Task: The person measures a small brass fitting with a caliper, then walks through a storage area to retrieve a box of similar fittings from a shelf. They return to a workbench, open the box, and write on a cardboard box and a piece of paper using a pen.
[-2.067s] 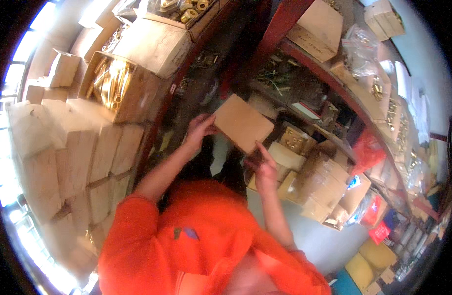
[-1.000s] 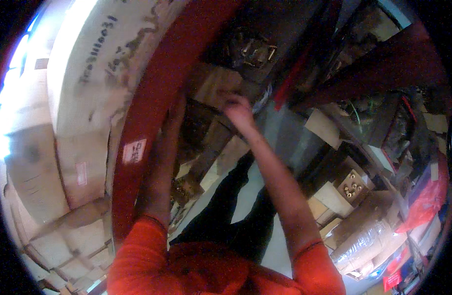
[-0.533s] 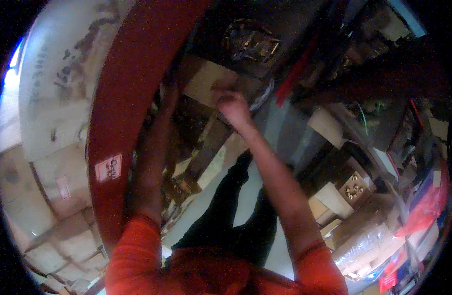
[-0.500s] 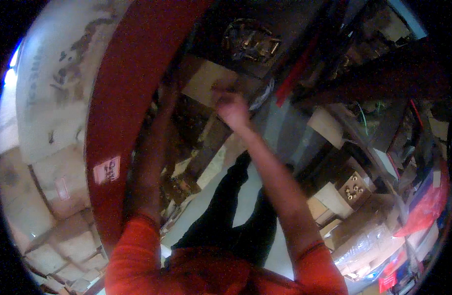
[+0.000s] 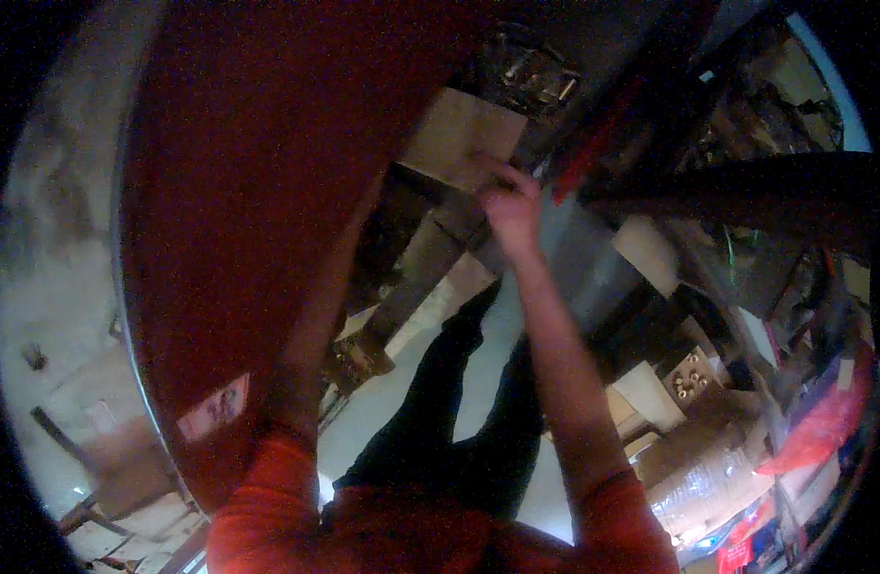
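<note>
Cardboard box at twelve o'clock; right hand at its edge, index extended, others curled, grip unclear; red shelf hides left hand and its grip; uneven support could tip the box.

Here's plain tan on the box, deep red across the panel! Black trousers, red sleeves (almost orange), and a pinkish-white label.
</note>
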`<state>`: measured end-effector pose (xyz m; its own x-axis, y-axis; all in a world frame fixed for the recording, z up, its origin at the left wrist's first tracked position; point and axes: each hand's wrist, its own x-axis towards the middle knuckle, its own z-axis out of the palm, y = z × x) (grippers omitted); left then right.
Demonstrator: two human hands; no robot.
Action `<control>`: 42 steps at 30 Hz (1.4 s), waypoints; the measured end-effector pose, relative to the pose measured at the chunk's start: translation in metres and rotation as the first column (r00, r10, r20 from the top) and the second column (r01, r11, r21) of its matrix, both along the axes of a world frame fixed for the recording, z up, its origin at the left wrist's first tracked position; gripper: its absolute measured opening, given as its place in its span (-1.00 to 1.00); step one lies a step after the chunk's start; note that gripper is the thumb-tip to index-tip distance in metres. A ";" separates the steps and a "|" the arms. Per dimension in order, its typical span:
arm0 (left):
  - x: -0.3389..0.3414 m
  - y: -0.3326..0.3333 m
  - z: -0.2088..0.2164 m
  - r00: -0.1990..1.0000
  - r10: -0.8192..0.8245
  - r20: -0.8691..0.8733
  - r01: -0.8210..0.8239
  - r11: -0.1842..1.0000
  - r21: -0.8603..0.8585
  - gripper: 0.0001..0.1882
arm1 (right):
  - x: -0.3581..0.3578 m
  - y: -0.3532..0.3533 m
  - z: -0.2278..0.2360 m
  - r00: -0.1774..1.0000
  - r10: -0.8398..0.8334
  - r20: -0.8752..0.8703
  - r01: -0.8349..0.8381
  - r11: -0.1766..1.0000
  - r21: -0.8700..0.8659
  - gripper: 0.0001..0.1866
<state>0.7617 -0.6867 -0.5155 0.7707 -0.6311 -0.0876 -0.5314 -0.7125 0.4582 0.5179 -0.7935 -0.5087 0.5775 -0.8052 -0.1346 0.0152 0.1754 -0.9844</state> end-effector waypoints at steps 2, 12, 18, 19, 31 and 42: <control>0.000 0.004 -0.001 1.000 0.011 -0.002 -0.011 1.000 0.014 -0.50 | 0.000 0.001 -0.014 0.996 0.040 -0.085 -0.045 0.997 -0.057 -0.65; -0.011 -0.015 -0.017 0.999 -0.036 -0.014 0.037 0.996 0.086 -0.52 | 0.012 0.005 -0.017 0.947 -0.062 -0.314 -0.131 0.820 -0.557 -0.64; -0.015 -0.030 -0.003 0.993 -0.099 0.066 0.086 0.979 0.187 -0.56 | 0.014 0.036 -0.006 0.827 0.082 -0.556 -0.398 0.784 -0.476 -0.56; -0.012 -0.030 -0.003 0.985 -0.129 0.110 0.102 0.969 0.227 -0.56 | 0.014 0.042 -0.002 0.773 0.145 -0.618 -0.484 0.764 -0.426 -0.53; -0.052 -0.069 0.027 0.948 -0.300 -0.103 0.269 0.933 -0.240 -0.67 | 0.009 -0.034 -0.026 0.972 0.159 -0.173 -0.220 0.873 -0.435 -0.68; -0.015 -0.024 -0.047 0.804 -0.499 0.323 0.503 0.861 0.078 -0.66 | 0.021 -0.030 -0.007 0.788 0.015 -0.616 -0.443 0.708 -0.550 -0.79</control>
<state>0.7466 -0.7111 -0.5625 0.3305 -0.9366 0.1167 -0.9307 -0.3029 0.2049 0.5385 -0.8239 -0.5161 0.7543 -0.6565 0.0114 -0.4868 -0.5709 -0.6611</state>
